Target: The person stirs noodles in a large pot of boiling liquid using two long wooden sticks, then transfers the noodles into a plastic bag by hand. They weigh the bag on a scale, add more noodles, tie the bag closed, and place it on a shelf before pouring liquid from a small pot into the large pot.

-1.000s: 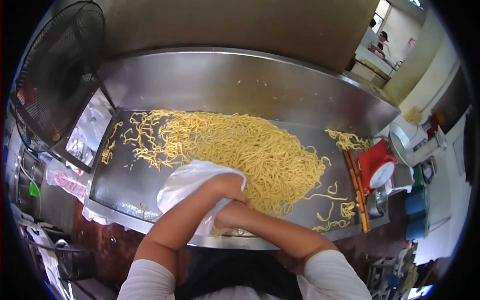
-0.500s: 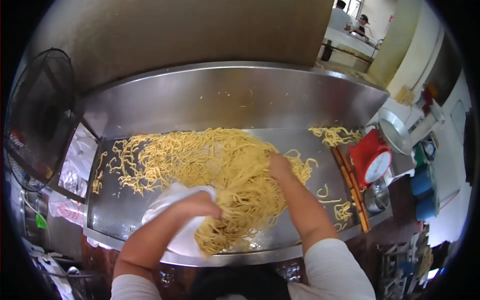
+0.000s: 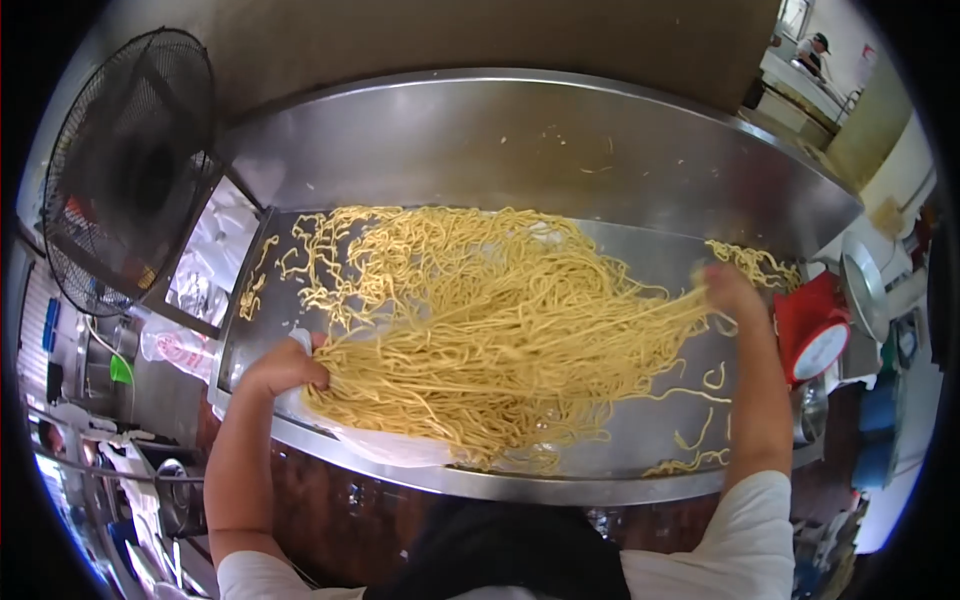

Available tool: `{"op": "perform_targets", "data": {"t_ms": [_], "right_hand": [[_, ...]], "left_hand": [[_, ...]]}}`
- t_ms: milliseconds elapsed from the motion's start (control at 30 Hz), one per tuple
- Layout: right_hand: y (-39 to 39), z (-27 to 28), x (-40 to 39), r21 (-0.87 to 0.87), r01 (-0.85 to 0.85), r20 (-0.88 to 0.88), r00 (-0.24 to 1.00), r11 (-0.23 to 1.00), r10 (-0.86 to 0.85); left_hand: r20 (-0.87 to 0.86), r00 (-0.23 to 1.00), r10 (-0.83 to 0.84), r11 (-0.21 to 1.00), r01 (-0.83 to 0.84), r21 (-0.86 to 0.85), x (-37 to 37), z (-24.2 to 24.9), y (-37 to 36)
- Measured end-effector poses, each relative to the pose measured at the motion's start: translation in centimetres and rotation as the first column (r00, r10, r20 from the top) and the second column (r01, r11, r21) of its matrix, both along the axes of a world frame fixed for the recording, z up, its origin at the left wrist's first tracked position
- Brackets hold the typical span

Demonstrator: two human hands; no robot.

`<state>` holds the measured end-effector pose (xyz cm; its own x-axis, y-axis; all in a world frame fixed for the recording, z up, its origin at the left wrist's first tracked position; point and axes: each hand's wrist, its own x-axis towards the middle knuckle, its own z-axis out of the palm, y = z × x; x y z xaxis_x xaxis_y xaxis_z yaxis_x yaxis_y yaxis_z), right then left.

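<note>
Yellow noodles [image 3: 500,330] lie in a wide heap over the steel table [image 3: 650,250]. My left hand [image 3: 290,368] is closed on the heap's left end, with the edge of a white plastic bag at its fingers. Most of that bag [image 3: 390,445] lies under the noodles along the front edge. At the right, my right hand [image 3: 728,288] grips noodles that stretch back to the heap. Loose strands [image 3: 705,395] lie on the metal below my right forearm.
A black fan [image 3: 130,170] stands at the left, near plastic bags [image 3: 215,250]. At the right are a red scale [image 3: 812,330], a metal bowl [image 3: 812,410] and blue containers [image 3: 878,430]. A person [image 3: 812,55] is in the far background.
My hands have moved apart, left hand leftward and right hand rightward, spreading the noodles sideways. The white bag is now mostly covered by noodles. The camera view has shifted.
</note>
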<state>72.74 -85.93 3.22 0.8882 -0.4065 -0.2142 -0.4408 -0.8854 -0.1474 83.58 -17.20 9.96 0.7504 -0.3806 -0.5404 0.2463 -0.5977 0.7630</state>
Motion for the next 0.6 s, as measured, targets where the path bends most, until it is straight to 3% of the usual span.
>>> {"op": "perform_targets", "data": {"t_ms": [33, 67, 100, 133, 167, 200, 267, 333, 367, 400, 433, 467, 500, 533, 567, 600], "right_hand": [[3.9, -0.1, -0.1, 0.096, -0.074, 0.131, 0.990, 0.993, 0.061], [9.6, 2.1, 0.7, 0.201, -0.174, 0.083, 0.984, 0.964, 0.160], [13.6, 0.7, 0.8, 0.294, -0.334, 0.268, 0.928, 0.896, 0.258], [19.5, 2.4, 1.3, 0.410, -0.367, 0.204, 0.929, 0.835, 0.309], [23.6, -0.4, 1.4, 0.389, -0.469, 0.299, 0.878, 0.793, 0.373], [27.7, -0.7, 1.6, 0.493, -0.468, 0.214, 0.882, 0.733, 0.420], [31.8, -6.1, 2.5, 0.106, -0.528, 0.152, 0.846, 0.842, 0.511], [29.8, -10.3, 3.4, -0.139, -0.332, 0.215, 0.909, 0.933, 0.356], [27.3, -8.7, 4.5, -0.037, -0.308, -0.004, 0.951, 0.951, 0.308], [24.4, -8.0, 4.7, -0.002, -0.206, -0.003, 0.978, 0.978, 0.206], [19.6, -10.7, 5.6, -0.084, -0.176, 0.297, 0.935, 0.981, 0.193], [15.0, -8.6, 7.0, 0.281, 0.189, -0.243, 0.962, 0.941, -0.121], [11.2, -9.0, 5.3, 0.219, 0.059, 0.029, 0.997, 0.974, -0.067], [8.1, -10.4, 4.7, -0.093, -0.107, 0.366, 0.921, 0.990, 0.134], [2.1, -12.9, 5.1, -0.171, -0.068, -0.060, 0.996, 0.983, 0.059], [2.2, -10.4, 4.7, -0.236, -0.068, -0.033, 0.998, 0.969, 0.062]], "left_hand": [[-0.029, 1.000, -0.012, 1.000, 0.012, 0.019, -0.2, -0.5, -0.1], [-0.056, 0.998, -0.026, 0.999, 0.028, 0.039, -0.3, -1.1, -0.2], [-0.049, 0.998, -0.050, 0.998, 0.052, 0.042, -0.2, -2.0, 0.3], [-0.048, 0.998, -0.051, 0.998, 0.053, 0.039, -0.6, -2.0, 0.3], [-0.038, 0.995, -0.096, 0.991, 0.099, 0.090, -1.1, -1.6, 0.0], [-0.026, 0.990, -0.140, 0.979, 0.142, 0.143, -1.4, -1.4, -0.2], [-0.036, 0.979, -0.202, 0.953, 0.205, 0.222, -2.3, -1.7, 0.2], [-0.046, 0.966, -0.255, 0.916, 0.257, 0.309, -2.6, -1.2, 1.1], [-0.055, 0.965, -0.255, 0.927, 0.260, 0.270, -3.1, -1.1, 1.7], [-0.079, 0.964, -0.253, 0.936, 0.265, 0.232, -3.9, -1.0, 2.5], [-0.147, 0.969, -0.201, 0.940, 0.233, 0.249, -4.3, -0.5, 2.5], [-0.157, 0.970, -0.184, 0.942, 0.220, 0.254, -4.5, -0.4, 2.5], [-0.123, 0.977, -0.174, 0.943, 0.202, 0.266, -4.7, -0.5, 2.3], [-0.091, 0.982, -0.164, 0.944, 0.184, 0.274, -4.8, -0.7, 1.9], [-0.089, 0.978, -0.191, 0.931, 0.209, 0.299, -4.6, -0.5, 1.0], [-0.099, 0.979, -0.177, 0.934, 0.199, 0.297, -4.5, -1.1, 1.1]]}}
